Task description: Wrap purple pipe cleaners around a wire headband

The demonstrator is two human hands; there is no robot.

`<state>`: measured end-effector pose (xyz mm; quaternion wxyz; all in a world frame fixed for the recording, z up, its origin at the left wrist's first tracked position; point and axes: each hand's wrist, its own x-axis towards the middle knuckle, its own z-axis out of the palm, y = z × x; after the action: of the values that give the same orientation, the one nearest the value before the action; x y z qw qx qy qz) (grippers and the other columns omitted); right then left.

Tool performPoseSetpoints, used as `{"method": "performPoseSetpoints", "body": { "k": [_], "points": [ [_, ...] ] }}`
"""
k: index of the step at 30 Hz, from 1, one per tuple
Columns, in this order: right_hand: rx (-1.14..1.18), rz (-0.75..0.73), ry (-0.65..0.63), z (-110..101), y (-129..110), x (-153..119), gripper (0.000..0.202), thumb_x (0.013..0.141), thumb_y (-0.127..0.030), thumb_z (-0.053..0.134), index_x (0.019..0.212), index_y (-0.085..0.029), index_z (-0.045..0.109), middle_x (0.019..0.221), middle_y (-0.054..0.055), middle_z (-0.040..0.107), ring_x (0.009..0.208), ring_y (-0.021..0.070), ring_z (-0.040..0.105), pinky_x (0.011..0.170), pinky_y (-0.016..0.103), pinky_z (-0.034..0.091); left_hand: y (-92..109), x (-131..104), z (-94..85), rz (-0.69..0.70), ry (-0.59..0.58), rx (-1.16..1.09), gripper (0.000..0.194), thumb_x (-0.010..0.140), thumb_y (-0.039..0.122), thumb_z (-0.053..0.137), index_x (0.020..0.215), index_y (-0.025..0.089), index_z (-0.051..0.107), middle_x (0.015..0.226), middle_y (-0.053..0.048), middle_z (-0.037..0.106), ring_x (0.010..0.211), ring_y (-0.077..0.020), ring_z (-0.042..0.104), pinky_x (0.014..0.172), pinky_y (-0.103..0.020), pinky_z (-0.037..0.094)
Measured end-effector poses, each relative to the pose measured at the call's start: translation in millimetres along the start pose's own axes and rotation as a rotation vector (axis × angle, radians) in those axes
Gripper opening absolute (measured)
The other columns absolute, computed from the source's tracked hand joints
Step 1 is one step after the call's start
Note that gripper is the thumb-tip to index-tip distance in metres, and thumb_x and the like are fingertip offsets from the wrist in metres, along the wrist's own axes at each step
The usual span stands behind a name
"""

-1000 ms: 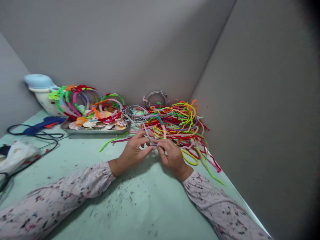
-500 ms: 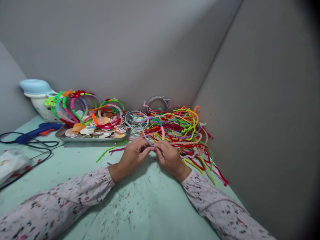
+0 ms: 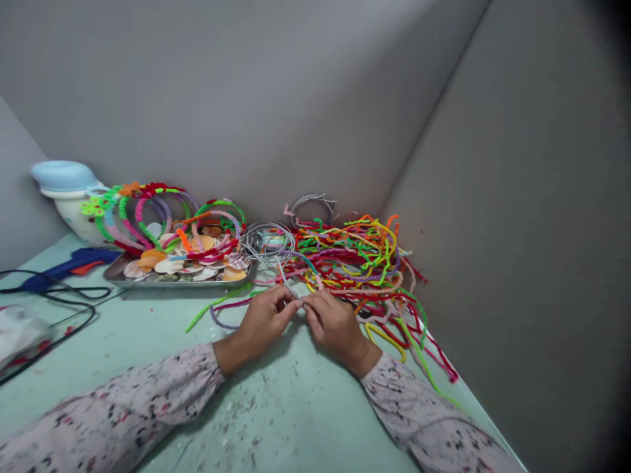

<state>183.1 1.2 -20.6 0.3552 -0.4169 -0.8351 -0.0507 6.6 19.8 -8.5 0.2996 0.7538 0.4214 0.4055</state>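
Note:
My left hand (image 3: 260, 323) is closed in a pinch on a wire hoop (image 3: 309, 263) partly wrapped in pipe cleaner. Purple, teal and pink sections of the hoop arch up above my fingers, and a bare grey-lilac stretch runs into the left grip. My right hand (image 3: 336, 326) pinches the near side of the same hoop, its fingertips almost touching the left ones. A lilac pipe cleaner (image 3: 220, 320) curves out beside my left hand. Just beyond both hands lies a heap of loose, many-coloured pipe cleaners (image 3: 365, 253).
A metal tray (image 3: 172, 284) holds seashells and several finished-looking pipe-cleaner hoops (image 3: 148, 217). Coiled grey wire (image 3: 266, 240) lies beside it. At left are a blue glue gun (image 3: 64, 269) with a black cord, a white container with a blue lid (image 3: 64, 176), and a white plastic bag (image 3: 20, 335).
The hoop has tilted slightly lower between my hands, and the fingertips have drawn closer together. More of the lilac pipe cleaner shows by my left hand. The view has shifted slightly.

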Motion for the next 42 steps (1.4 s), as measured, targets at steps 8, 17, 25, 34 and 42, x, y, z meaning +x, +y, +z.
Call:
{"method": "performPoseSetpoints", "body": {
  "k": [8, 17, 25, 34, 42],
  "points": [
    [-0.055, 0.002, -0.043, 1.1, 0.7, -1.0, 0.016, 0.09, -0.017, 0.048, 0.096, -0.017, 0.063, 0.084, 0.006, 0.065, 0.077, 0.0161, 0.062, 0.069, 0.026, 0.047, -4.5, 0.9, 3.7, -0.127, -0.058, -0.118, 0.024, 0.085, 0.032, 0.056, 0.069, 0.014, 0.056, 0.062, 0.003, 0.051, 0.06, -0.0104, 0.044, 0.055, -0.022, 0.033],
    [0.017, 0.059, -0.07, 2.8, 0.9, -1.2, 0.017, 0.09, -0.017, 0.048, 0.1, -0.018, 0.061, 0.09, 0.006, 0.065, 0.079, 0.016, 0.062, 0.069, 0.026, 0.048, -4.4, 4.5, 3.0, -0.158, -0.078, -0.107, 0.025, 0.085, 0.034, 0.053, 0.068, 0.015, 0.054, 0.061, 0.003, 0.049, 0.059, -0.0109, 0.043, 0.055, -0.022, 0.033],
    [0.159, 0.203, -0.013, 7.0, -2.4, -1.0, 0.028, 0.088, -0.016, 0.048, 0.115, -0.02, 0.057, 0.1, 0.008, 0.066, 0.091, 0.0184, 0.063, 0.081, 0.029, 0.052, -7.6, 4.9, 2.2, -0.143, -0.092, -0.078, 0.025, 0.085, 0.033, 0.051, 0.069, 0.016, 0.053, 0.062, 0.003, 0.049, 0.059, -0.0112, 0.044, 0.055, -0.022, 0.035],
    [0.191, 0.252, -0.021, 5.3, -4.3, -0.4, 0.018, 0.087, -0.015, 0.048, 0.101, -0.019, 0.059, 0.09, 0.005, 0.067, 0.083, 0.019, 0.063, 0.075, 0.028, 0.049, -5.0, 6.8, 6.9, -0.146, -0.101, -0.06, 0.021, 0.084, 0.031, 0.05, 0.074, 0.014, 0.059, 0.066, 0.001, 0.057, 0.062, -0.0123, 0.05, 0.057, -0.022, 0.038],
    [0.148, 0.196, -0.007, 5.5, -1.6, -2.5, 0.019, 0.089, -0.015, 0.047, 0.101, -0.02, 0.061, 0.09, 0.006, 0.068, 0.082, 0.0181, 0.064, 0.073, 0.027, 0.049, -6.0, 7.5, 7.5, -0.153, -0.107, -0.077, 0.019, 0.083, 0.029, 0.051, 0.075, 0.014, 0.059, 0.068, 0.0, 0.059, 0.063, -0.0124, 0.05, 0.058, -0.023, 0.039]
  ]
}}
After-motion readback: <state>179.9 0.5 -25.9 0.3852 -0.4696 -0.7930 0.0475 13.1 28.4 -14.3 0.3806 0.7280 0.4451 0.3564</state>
